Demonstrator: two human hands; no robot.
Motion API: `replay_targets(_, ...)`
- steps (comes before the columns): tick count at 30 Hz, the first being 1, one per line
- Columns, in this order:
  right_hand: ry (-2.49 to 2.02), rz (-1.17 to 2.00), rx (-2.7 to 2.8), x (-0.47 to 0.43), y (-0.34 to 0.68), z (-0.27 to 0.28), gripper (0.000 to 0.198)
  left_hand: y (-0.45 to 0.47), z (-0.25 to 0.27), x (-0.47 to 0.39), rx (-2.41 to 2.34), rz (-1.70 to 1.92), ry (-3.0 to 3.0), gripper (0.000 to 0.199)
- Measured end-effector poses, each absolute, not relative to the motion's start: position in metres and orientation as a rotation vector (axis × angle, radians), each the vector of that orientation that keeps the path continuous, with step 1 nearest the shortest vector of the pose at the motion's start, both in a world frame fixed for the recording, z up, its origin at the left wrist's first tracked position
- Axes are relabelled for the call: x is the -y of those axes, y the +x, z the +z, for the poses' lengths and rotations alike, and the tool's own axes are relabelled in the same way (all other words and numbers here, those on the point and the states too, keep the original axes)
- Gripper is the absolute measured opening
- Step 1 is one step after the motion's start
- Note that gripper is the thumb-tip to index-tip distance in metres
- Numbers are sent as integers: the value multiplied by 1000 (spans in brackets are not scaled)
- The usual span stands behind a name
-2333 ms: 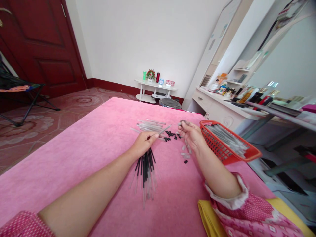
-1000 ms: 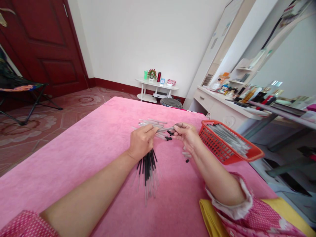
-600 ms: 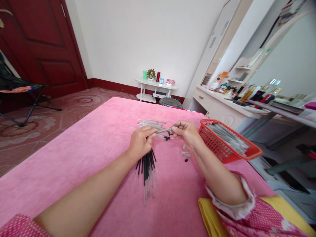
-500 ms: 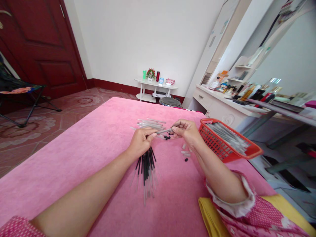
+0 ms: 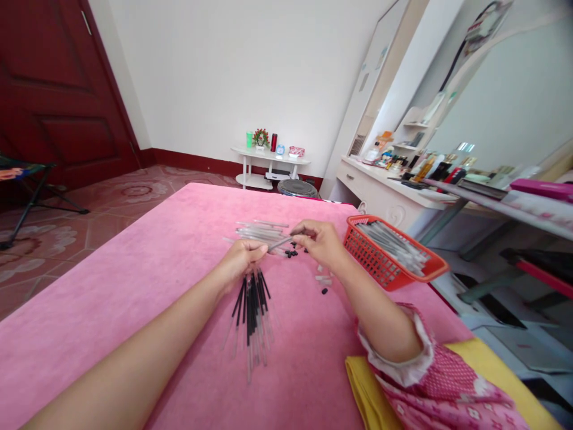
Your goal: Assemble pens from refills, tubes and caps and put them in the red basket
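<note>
A thin grey pen-like tube [image 5: 280, 243] spans the gap between my two hands, above the pink cloth [image 5: 179, 263]. My left hand [image 5: 239, 260] pinches its left end, while my right hand [image 5: 319, 242] has closed fingers on the other end. Under and in front of my left hand fans out a bunch of black sticks with clear ends [image 5: 251, 304]. Behind the hands lies a pile of clear tubes [image 5: 259, 232]. Small black caps [image 5: 292, 254] are scattered below the held tube. Short clear pieces [image 5: 323, 279] and one black cap [image 5: 324, 291] lie near my right wrist.
An orange basket [image 5: 367, 263] full of grey-clear tubes [image 5: 394, 242] stands right of my right hand. A folded yellow cloth [image 5: 373, 388] lies under my right sleeve. Beyond the table are a low white shelf [image 5: 268, 156] and a dresser [image 5: 371, 182] with bottles.
The camera view has turned slightly right, so the scene sits further left. Both hands keep hold of the tube, which now slants up a little more to the right.
</note>
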State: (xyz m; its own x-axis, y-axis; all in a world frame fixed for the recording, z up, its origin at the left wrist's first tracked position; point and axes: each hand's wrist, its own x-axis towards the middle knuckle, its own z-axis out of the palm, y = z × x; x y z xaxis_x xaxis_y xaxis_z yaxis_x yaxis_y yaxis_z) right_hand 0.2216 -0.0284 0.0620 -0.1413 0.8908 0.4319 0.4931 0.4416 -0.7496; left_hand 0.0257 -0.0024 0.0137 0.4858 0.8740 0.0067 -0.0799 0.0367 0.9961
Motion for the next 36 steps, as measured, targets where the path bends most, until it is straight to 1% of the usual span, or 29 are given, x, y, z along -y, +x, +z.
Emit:
replay_targets(4, -1449, 148, 2130, 35, 214, 59, 16, 29, 11, 0, -771, 1061, 1556, 27)
replay_targets(8, -1620, -62, 2183, 48, 217, 74, 12, 24, 1, -7, -826, 1263, 1517, 32)
replay_targets(10, -1679, -167, 2097, 55, 236, 88, 11, 18, -5, -12, -874, 1324, 1438, 37)
replay_targets(13, -1806, -398, 1847, 70, 287, 109, 19, 12, -14, -18, -929, 1406, 1272, 43)
replay_targets(17, -2198, -549, 1506, 89, 359, 117, 26, 11, -19, -22, -940, 1457, 1170, 45)
replay_targets(19, -2376, -523, 1453, 95, 384, 113, 28, 11, -19, -22, -936, 1467, 1163, 44)
replay_targets(22, -2455, -512, 1503, 97, 398, 105, 30, 11, -18, -20, -913, 1485, 1125, 43)
replay_targets(24, -2376, -605, 1574, 93, 388, 103, 30, 10, -18, -20, -899, 1500, 1081, 43)
replay_targets(26, -2197, -688, 1665, 84, 362, 102, 28, 10, -18, -20, -887, 1515, 1047, 43)
replay_targets(27, -2089, -674, 1733, 79, 344, 100, 27, 9, -18, -20, -880, 1519, 1037, 42)
replay_targets(29, -1893, -457, 1941, 67, 302, 93, 22, 9, -20, -22, -861, 1520, 1027, 42)
replay_targets(31, -1798, -184, 2121, 55, 258, 79, 20, 8, -22, -23, -839, 1518, 1026, 42)
replay_targets(32, -1785, -112, 2179, 50, 238, 70, 19, 8, -23, -23, -836, 1521, 1024, 42)
replay_targets(36, -1940, -110, 2213, 31, 187, 36, 17, 7, -26, -25, -826, 1532, 1019, 41)
